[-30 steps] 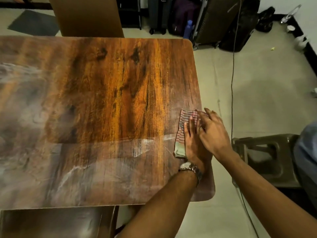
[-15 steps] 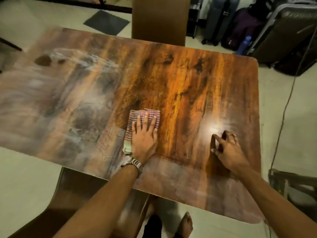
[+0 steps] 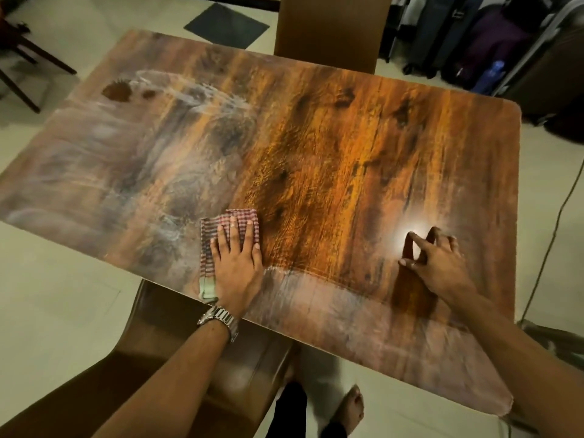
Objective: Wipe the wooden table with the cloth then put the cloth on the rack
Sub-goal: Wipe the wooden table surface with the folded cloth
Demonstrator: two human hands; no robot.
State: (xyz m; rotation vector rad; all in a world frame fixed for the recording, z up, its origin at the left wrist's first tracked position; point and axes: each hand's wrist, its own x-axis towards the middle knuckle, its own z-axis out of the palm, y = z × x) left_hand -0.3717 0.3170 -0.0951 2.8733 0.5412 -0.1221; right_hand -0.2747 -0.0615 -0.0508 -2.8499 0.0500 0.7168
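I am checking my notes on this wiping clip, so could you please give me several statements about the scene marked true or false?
1. The left hand lies flat on the cloth. True.
2. The cloth is plain white. False: it is red and white checked, with a pale end.
3. The right hand holds the cloth. False: its fingertips rest on the bare table.
4. A wristwatch is on the left wrist. True.
5. The table's left part looks dusty and smeared. True.
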